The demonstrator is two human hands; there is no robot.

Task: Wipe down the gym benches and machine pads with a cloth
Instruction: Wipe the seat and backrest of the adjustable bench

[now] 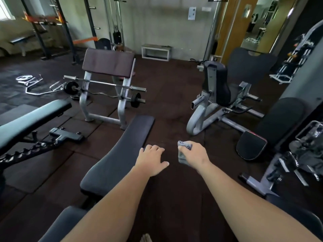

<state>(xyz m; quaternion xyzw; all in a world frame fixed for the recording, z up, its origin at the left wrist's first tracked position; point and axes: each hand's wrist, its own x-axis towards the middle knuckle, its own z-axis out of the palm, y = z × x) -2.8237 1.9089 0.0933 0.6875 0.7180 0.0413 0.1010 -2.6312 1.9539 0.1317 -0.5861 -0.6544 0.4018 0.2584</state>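
**Hidden or unclear.** The near end of the flat bench [122,154] lies under the left forearm, and its frame is mostly out of sight beneath the pad. Much of the cloth [183,151] is buried in the fist. The machine at the right edge is cut off by the frame. Whether the left hand [152,160] touches the pad cannot be told.

**Hands.** Left hand: fingers spread and relaxed, holding nothing, over the bench's right edge. Right hand [196,154]: fingers curled tight round the cloth, over the floor [171,95] just right of the bench and apart from it.

**Materials and shapes.**
- Cloth: grey, soft, crumpled into a wad.
- Flat bench: long, narrow, dark matte upholstery, rounded corners.
- Incline bench [31,119], left: glossy black pad, toothed adjustment rail below.
- Preacher curl pad [108,62]: brownish, slanted, on a pale metal frame.
- Floor: dark rubber tiles.

**Surroundings.**
- A loaded curl bar [111,97] rests on the preacher frame.
- A grey-framed seated machine [218,84] stands to the right.
- A black seat pad with red trim [251,145] stands nearer.
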